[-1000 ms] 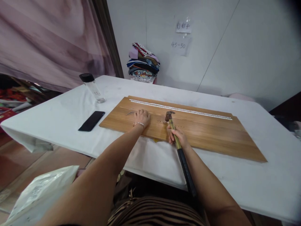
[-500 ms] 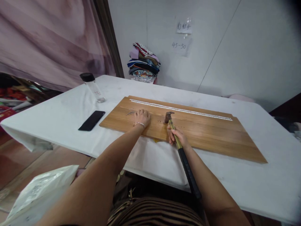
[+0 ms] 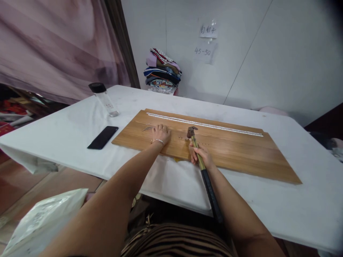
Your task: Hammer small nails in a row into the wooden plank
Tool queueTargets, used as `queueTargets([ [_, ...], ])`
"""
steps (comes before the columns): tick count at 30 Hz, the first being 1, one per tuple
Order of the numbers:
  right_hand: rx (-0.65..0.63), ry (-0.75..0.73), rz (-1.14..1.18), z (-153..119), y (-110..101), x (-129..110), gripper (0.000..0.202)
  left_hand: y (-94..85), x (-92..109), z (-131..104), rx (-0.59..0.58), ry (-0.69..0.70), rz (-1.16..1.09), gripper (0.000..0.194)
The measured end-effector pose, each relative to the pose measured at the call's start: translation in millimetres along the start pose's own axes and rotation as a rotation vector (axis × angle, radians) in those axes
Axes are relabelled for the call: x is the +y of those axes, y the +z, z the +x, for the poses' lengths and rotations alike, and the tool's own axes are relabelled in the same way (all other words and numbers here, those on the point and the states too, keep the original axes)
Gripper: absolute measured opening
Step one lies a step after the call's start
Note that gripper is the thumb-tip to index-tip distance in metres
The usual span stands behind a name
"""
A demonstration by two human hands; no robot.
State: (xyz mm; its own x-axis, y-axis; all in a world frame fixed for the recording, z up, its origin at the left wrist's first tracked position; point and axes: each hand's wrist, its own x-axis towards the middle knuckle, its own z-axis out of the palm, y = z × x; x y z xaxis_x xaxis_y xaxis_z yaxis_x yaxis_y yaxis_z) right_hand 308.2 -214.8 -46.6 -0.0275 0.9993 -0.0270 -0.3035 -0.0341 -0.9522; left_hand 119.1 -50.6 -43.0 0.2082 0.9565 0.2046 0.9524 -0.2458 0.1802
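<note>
A wide brown wooden board (image 3: 241,153) lies on the white-covered table, with two white strips (image 3: 203,124) along its far side. My left hand (image 3: 161,134) rests palm down on the left part of the board, its fingers slightly spread. Just left of it lie a few thin nails (image 3: 147,128). My right hand (image 3: 200,152) grips a hammer (image 3: 201,162) by the yellow part of its handle, close to the rusty head, which is over the middle of the board. Small dark marks or nails show on the board on both sides of the hammer head.
On the table (image 3: 75,123) left of the board are a black phone (image 3: 103,137) and a clear bottle with a black lid (image 3: 105,100). Folded clothes (image 3: 163,73) are stacked behind the table's far edge. A white bag (image 3: 48,217) is at the lower left.
The view has shifted slightly. The black end of the hammer's handle has moved a little to the left; both hands keep nearly the same places on the board.
</note>
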Motion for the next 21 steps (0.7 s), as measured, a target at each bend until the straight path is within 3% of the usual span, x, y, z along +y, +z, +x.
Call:
queueTargets([
  [21,-0.009,0.005,-0.007,-1.1,0.0,-1.2,0.040,-1.3,0.7,-0.2,-0.013,0.001,-0.010,0.038],
])
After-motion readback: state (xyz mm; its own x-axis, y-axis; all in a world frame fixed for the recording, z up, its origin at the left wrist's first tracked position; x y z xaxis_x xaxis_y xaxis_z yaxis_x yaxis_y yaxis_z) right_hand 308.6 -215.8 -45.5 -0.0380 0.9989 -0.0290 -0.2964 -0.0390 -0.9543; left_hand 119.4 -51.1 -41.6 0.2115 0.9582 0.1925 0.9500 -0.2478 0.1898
